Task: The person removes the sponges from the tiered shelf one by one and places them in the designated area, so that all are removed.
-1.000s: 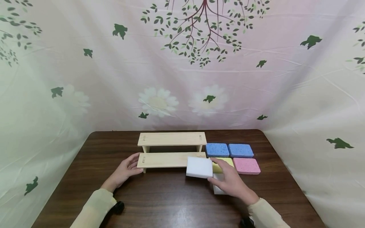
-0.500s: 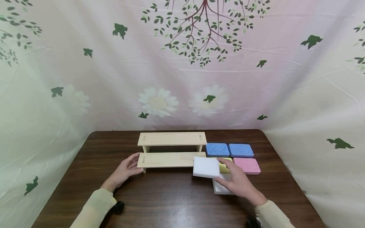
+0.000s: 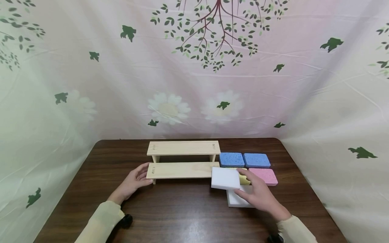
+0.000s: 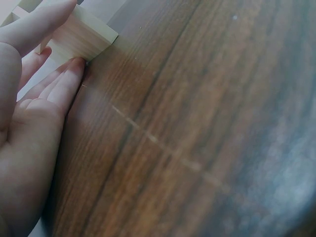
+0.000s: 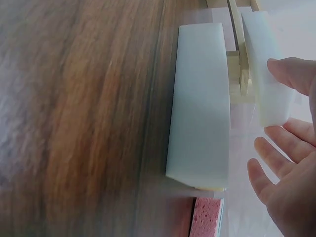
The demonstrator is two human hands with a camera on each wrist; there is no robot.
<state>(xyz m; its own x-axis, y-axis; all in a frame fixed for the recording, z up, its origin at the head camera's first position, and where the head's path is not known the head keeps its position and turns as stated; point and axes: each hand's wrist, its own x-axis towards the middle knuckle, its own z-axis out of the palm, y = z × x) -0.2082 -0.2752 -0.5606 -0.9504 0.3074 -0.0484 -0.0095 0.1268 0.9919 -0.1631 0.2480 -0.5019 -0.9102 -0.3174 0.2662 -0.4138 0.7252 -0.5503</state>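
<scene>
My right hand (image 3: 258,194) pinches a white sponge block (image 3: 225,179) by its right side, thumb in front and fingers behind. The right wrist view shows this block raised above a second white sponge (image 5: 200,108) lying on the table. It overlaps the right end of the lower step of a pale two-step wooden rack (image 3: 182,170) in the head view. My left hand (image 3: 133,179) rests at the rack's left end. In the left wrist view its extended fingers (image 4: 71,81) touch the rack's end panel (image 4: 84,37) low by the table.
Right of the rack lie two blue sponges (image 3: 257,160), a pink sponge (image 3: 263,176) and a partly covered yellow sponge (image 3: 244,180). The dark wooden table (image 3: 182,216) has a patterned cloth (image 3: 194,87) hanging behind and at its sides.
My right hand has carried the white sponge block to the right, from over the lower step towards its right end. My left hand and the rack have stayed put.
</scene>
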